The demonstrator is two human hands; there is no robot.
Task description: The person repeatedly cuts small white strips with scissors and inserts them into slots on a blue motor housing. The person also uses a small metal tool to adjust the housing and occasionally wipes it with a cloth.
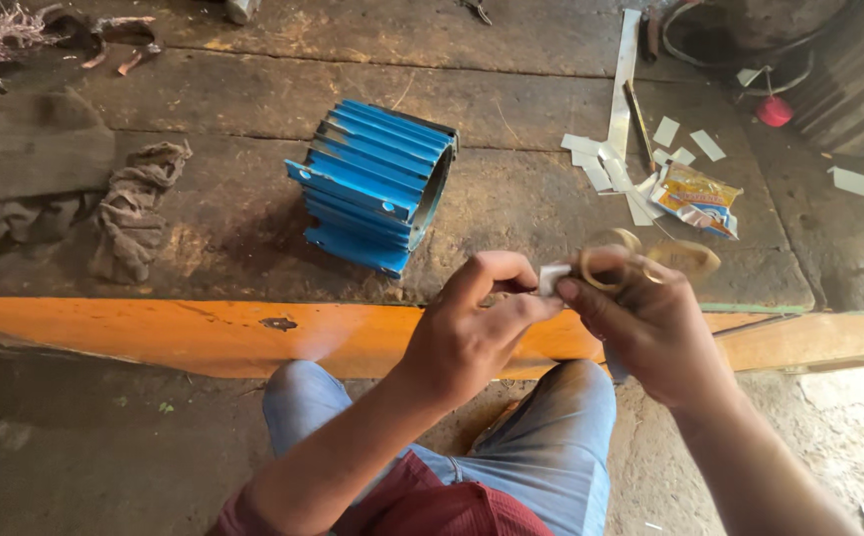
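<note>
Two hands at the counter's (204,328) front edge: left hand (472,333) pinched a white strip (552,279); right hand (650,328) gripped scissors (616,260). Blue finned housing (372,184) stood mid-counter.

Both hands (561,323) raised, fingers pinched

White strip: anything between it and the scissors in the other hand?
Nothing visible. The left hand pinches the white strip right beside the scissors held in the right hand; no gap or object shows between them.
</note>
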